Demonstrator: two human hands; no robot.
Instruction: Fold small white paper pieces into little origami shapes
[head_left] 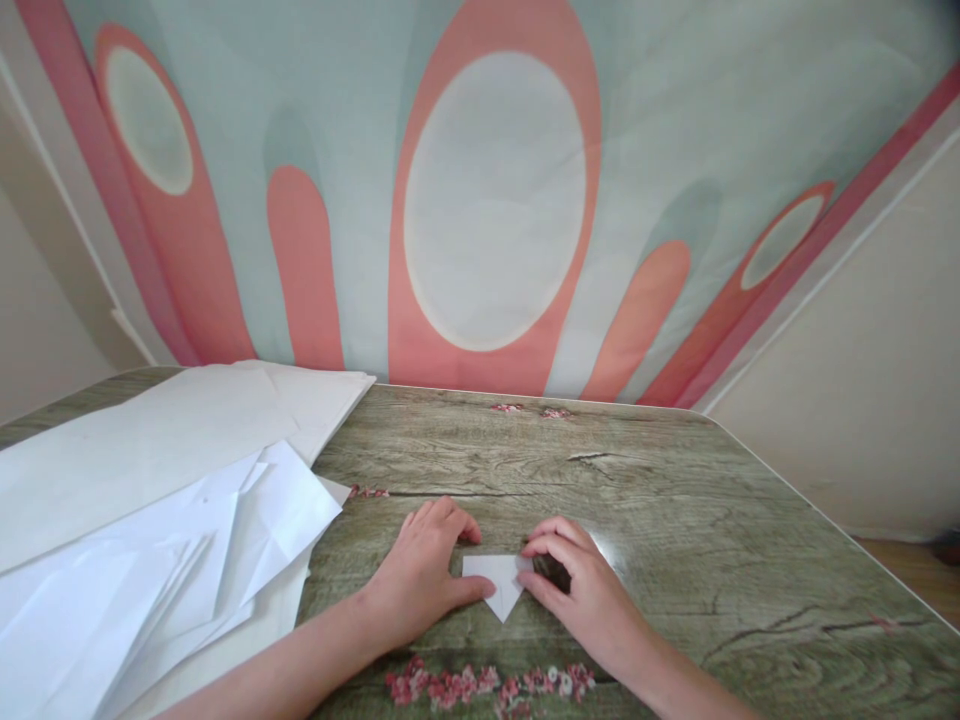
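Pinches the right corner of the folded paper triangle (497,577) between thumb and forefinger of the right hand (581,590). Holds the other fingers (559,528) bent and loosely arched over the tabletop.

Presses the lower left edge of the same triangle down with the thumb (476,590) of the left hand (420,585). Grasps nothing there: half curls the fingers, tips down on the wood just beyond the paper's top edge.

Shows the triangle lying flat and white on the table, point toward the body, long edge away. Places it between the two hands, touching both, near the front middle of the tabletop.

Leads both bare forearms back to the lower edge of view.

Spreads a grey wood-grain table (675,490) under everything. Carries a band of printed pink blossoms (487,685) just below the wrists, and smaller sprigs (525,408) by the far edge.

Piles loose white sheets (150,510) over the table's left part, overlapping and fanned. Leaves them near the left forearm and apart from the triangle.

Hangs a cloth (495,200) behind the far edge, with pink arches and pale ovals on grey-green. Closes the right side with a plain beige wall (862,350) and a strip of wooden floor (911,575) below it.
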